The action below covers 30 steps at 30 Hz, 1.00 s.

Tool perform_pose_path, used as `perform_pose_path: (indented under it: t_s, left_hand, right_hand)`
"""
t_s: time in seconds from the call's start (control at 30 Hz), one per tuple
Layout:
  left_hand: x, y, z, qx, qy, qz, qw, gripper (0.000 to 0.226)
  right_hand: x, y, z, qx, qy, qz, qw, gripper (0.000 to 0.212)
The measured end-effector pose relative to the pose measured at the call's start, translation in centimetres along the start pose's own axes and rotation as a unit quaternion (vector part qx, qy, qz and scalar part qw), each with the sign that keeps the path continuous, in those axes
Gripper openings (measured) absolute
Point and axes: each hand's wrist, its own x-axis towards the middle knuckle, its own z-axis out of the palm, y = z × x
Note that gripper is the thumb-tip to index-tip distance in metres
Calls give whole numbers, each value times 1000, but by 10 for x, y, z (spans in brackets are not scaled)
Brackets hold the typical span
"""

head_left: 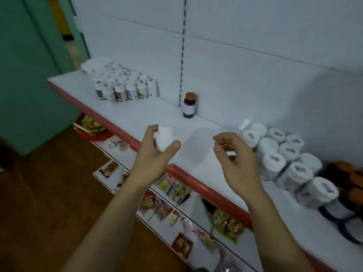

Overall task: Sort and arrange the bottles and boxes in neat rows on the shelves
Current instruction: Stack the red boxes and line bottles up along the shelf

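Observation:
My left hand [155,152] grips a small white bottle [165,139] above the front edge of the white shelf [137,114]. My right hand [235,156] hovers just right of it with fingers loosely curled and nothing in them. A group of white bottles in rows [119,81] stands at the shelf's far left. One dark purple bottle with a brown cap [189,105] stands alone against the back panel. Several white-capped bottles [279,154] are packed in rows to the right of my right hand.
Dark bottles with orange caps [347,177] stand at the far right. The shelf has a red front lip [196,179]. Lower shelves hold snack packets [172,189]. A red basin of packets [92,130] sits on the brown floor below left.

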Motion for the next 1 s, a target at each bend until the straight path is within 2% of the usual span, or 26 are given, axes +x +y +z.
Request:
perform_pose_path:
  t_s: [0.1, 0.2, 0.27, 0.33, 0.47, 0.57, 0.73, 0.87, 1.0]
  left_hand:
    - [25, -13, -55, 85, -44, 21, 995, 57]
    - [56, -35, -100, 199, -37, 56, 978, 71]
    - [80, -45, -127, 216, -9, 51, 975, 80]
    - [106, -51, -154, 232, 25, 51, 971, 86]
    - [148, -61, -216, 229, 62, 39, 971, 92]
    - [183, -79, -268, 201, 116, 18, 972, 83]
    - [237, -123, -330, 205, 166, -3, 965, 43]
    - [296, -136, -360, 257, 165, -9, 952, 33]
    - [354, -144, -388, 297, 105, 30, 949, 30]
  right_hand:
    - [40, -16, 67, 35, -91, 2, 995, 16]
    - [83, -29, 130, 57, -202, -19, 978, 30]
    - [117, -32, 167, 43, -230, -47, 971, 35]
    - [154, -32, 201, 34, -247, -52, 967, 30]
    - [217, -39, 255, 107, -307, -29, 945, 27]
    - [269, -47, 291, 120, -307, -45, 943, 30]
    - [332, -53, 341, 80, -309, -61, 946, 18]
    - [379, -69, 383, -3, -256, -109, 961, 17]
    - [413, -93, 424, -81, -252, -143, 954, 22]
